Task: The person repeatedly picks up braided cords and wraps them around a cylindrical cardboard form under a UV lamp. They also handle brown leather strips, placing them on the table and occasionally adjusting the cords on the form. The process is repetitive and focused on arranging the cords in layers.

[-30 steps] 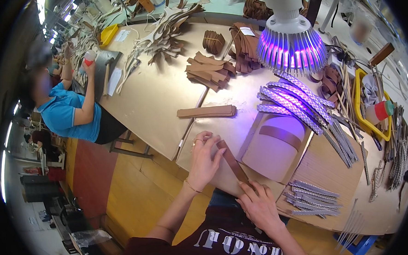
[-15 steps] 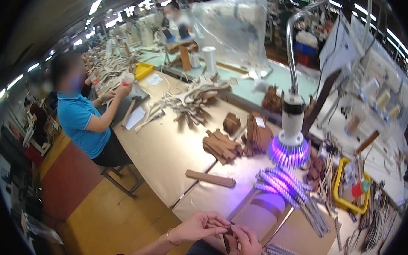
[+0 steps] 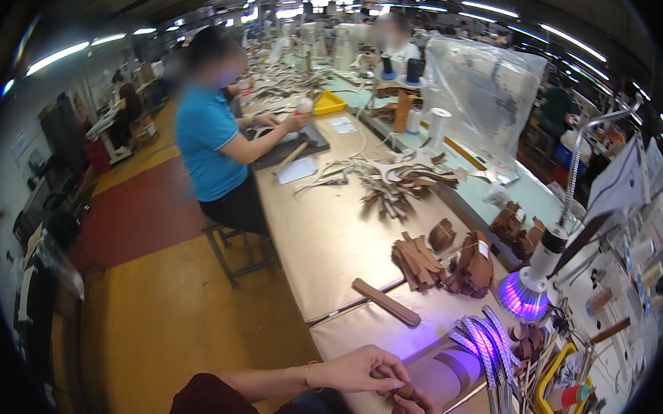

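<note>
**Small brown piece pinched between both hands at the near edge**

Evidently, a small brown piece [image 3: 404, 391], apparently leather, was being handled at the near edge of the worktop [image 3: 329, 244]. It was pinched between the fingertips of the left hand [image 3: 364, 368] and the right hand [image 3: 415, 412], both closed on it, just above the tan surface and beside a curved tan pattern piece [image 3: 443, 372] lying flat there. What kind of part it was could not be told, since most of it was hidden by the fingers.

The step in hand was judged to be a fine fingertip adjustment, such as folding or aligning the piece, rather than a placing or a picking up. For the next move, a steady two-handed grip and close sight of the piece would be called for, since so little of it was exposed.

Further along the worktop, a flat brown wooden bar [image 3: 386, 301] was laid near the middle, with stacks of brown leather parts [image 3: 448, 262] beyond it. A lamp with a violet glow [image 3: 523, 296] was stood toward the right edge, above a fan of patterned straps [image 3: 485, 346]. At the far left edge, a person in a blue shirt [image 3: 211, 144] was seated at separate work.
</note>
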The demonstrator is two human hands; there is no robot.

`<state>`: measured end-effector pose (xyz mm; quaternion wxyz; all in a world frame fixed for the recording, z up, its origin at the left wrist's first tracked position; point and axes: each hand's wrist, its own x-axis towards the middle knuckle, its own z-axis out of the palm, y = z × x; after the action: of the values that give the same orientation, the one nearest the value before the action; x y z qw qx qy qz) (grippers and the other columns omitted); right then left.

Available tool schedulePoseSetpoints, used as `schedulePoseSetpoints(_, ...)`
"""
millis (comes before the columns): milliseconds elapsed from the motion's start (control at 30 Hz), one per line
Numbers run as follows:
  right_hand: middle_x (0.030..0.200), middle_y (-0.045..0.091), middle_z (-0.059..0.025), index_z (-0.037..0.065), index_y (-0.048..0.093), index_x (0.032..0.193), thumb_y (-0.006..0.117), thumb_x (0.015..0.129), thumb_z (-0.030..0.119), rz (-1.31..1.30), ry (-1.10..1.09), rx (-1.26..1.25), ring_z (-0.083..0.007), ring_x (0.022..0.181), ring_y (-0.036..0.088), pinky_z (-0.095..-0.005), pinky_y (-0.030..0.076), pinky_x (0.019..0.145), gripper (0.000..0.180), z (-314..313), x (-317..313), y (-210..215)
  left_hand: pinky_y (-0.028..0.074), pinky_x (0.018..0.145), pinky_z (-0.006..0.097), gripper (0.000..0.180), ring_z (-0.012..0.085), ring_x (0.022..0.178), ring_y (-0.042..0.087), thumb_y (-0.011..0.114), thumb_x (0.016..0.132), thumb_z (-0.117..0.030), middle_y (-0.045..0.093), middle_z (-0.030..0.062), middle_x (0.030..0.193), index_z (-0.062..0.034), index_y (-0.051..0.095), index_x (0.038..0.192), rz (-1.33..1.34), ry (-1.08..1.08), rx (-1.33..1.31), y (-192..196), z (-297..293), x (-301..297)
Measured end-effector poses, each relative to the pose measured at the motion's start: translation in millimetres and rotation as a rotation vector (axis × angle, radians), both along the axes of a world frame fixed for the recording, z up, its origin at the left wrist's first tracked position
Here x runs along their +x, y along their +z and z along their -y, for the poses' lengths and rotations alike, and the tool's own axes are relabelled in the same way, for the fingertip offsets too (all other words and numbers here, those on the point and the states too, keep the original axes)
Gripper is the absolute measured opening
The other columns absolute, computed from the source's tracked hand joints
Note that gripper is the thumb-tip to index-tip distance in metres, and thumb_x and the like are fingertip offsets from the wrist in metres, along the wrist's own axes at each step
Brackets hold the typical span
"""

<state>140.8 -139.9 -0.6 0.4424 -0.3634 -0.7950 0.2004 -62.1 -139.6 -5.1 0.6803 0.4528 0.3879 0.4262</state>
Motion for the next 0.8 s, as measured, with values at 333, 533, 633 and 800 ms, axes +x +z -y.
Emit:
schedulePoseSetpoints(333, 0.11, 0.067, -0.0224, 0.006, 0.057, 0.09, 0.075, 0.077, -0.003, -0.793, 0.501, -0.817, -0.0373, 0.116, 0.059, -0.0511, 0.044, 0.1, 0.024, 19, 68, -12, 0.059, 0.074, 0.027, 0.019, 0.0118, 0.084, 0.069, 0.063, 0.096, -0.008, 0.071, 0.0077, 0.098, 0.0018, 0.064, 0.112, 0.056, 0.423, -0.105, -38, -13, -36)
schedulePoseSetpoints(533, 0.102, 0.069, -0.0192, 0.008, 0.05, 0.106, 0.071, 0.088, 0.024, -1.187, 0.424, -0.751, -0.0337, 0.101, 0.064, -0.056, 0.039, 0.102, 0.031, 6, 149, -51, 0.059, 0.066, 0.025, 0.016, 0.0135, 0.078, 0.069, 0.06, 0.096, -0.005, 0.071, 0.0086, 0.095, 0.0024, 0.063, 0.11, -0.162, 0.631, -0.073, -103, -29, -67)
schedulePoseSetpoints(633, 0.077, 0.06, -0.0066, 0.007, 0.057, 0.103, 0.07, 0.086, 0.004, -1.224, -0.082, -0.796, -0.0171, 0.06, 0.06, -0.0282, 0.053, 0.054, 0.022, 20, 143, -30, 0.058, 0.073, 0.029, 0.019, 0.0173, 0.085, 0.069, 0.059, 0.093, -0.003, 0.07, 0.0115, 0.099, 0.0019, 0.063, 0.111, -0.512, 0.719, -0.13, -112, -28, -62)
schedulePoseSetpoints(800, 0.087, 0.068, -0.008, 0.003, 0.048, 0.131, 0.068, 0.09, 0.004, -0.615, -0.307, -0.965, -0.0106, 0.068, 0.063, -0.022, 0.048, 0.054, 0.045, 12, 115, 3, 0.049, 0.089, 0.033, 0.022, 0.0247, 0.104, 0.063, 0.06, 0.089, 0.001, 0.066, 0.0154, 0.106, -0.0004, 0.064, 0.11, -1.303, 0.832, 0.659, -77, -26, -31)
